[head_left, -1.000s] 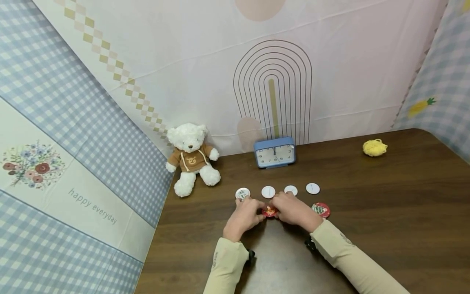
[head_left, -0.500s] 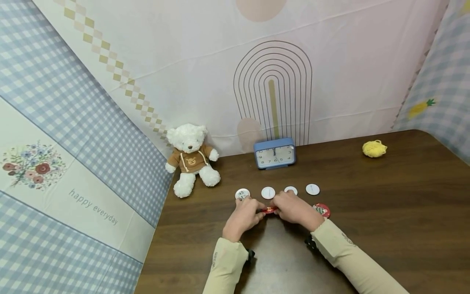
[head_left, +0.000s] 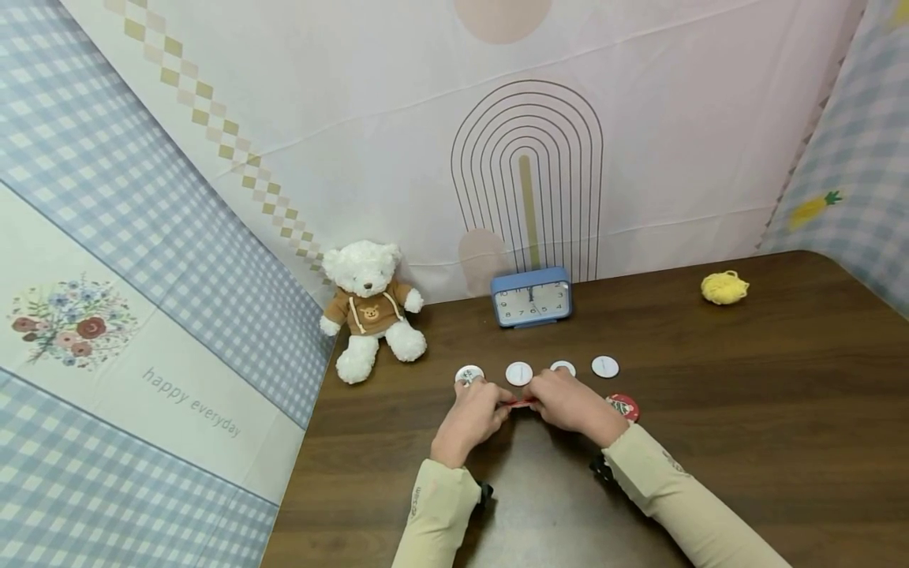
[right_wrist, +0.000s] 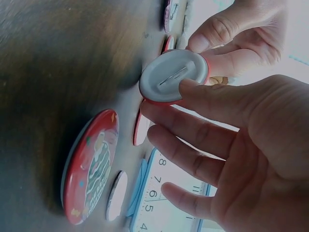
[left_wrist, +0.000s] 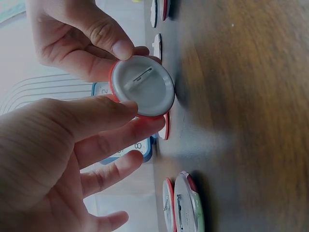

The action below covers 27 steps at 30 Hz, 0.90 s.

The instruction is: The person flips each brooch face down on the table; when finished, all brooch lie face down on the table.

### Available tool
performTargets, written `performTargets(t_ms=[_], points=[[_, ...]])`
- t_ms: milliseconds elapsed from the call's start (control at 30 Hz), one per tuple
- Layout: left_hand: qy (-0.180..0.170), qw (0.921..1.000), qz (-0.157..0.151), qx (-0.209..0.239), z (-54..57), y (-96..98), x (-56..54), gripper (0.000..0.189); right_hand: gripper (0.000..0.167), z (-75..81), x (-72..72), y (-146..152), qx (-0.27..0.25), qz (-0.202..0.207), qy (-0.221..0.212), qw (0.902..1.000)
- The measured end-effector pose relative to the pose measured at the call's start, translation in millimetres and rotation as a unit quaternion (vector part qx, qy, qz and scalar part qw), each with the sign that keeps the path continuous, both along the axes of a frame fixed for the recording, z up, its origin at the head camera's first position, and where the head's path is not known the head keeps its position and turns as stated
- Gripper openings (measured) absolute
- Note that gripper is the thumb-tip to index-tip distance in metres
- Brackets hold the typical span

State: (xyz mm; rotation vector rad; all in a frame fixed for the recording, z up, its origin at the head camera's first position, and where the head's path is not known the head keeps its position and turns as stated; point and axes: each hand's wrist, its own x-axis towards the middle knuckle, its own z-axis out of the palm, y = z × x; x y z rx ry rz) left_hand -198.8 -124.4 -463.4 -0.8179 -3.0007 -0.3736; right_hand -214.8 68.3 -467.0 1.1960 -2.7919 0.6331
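Observation:
Both hands hold one round pin badge (left_wrist: 157, 94) between them by its rim, above the table. In the wrist views its grey-white back with a metal pin faces the person, edged in red; in the head view only a thin red edge (head_left: 523, 404) shows. My left hand (head_left: 471, 416) pinches the left side between thumb and fingers, the other fingers spread. On the opposite side, my right hand (head_left: 571, 404) pinches with thumb and fingers. A red badge with a tree picture (right_wrist: 94, 166) lies close to the right forearm.
A row of white round badges (head_left: 519, 373) lies just beyond the hands. Farther back stand a blue clock (head_left: 533, 297) and a white teddy bear (head_left: 365, 308) in a brown hoodie. Yellow yarn (head_left: 724, 288) sits at the back right of the brown table (head_left: 746, 410).
The held badge has tilted: its red printed front showed in the head view a second ago, and now it appears nearly edge-on. Both hands stay in about the same place.

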Motion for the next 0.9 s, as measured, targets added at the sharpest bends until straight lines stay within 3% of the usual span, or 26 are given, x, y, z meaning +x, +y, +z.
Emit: performTargets(t_ms=[667, 900], points=[[0.014, 0.9998, 0.007, 0.012, -1.6, -0.6, 0.7, 0.01, 0.018, -1.2, -1.5, -1.5, -0.025, -0.003, -0.009, 0.9996], [0.007, 0.9998, 0.004, 0.016, -3.2, -0.6, 0.7, 0.016, 0.022, -3.4, 0.7, -3.9, -0.039, 0.002, 0.001, 0.9992]])
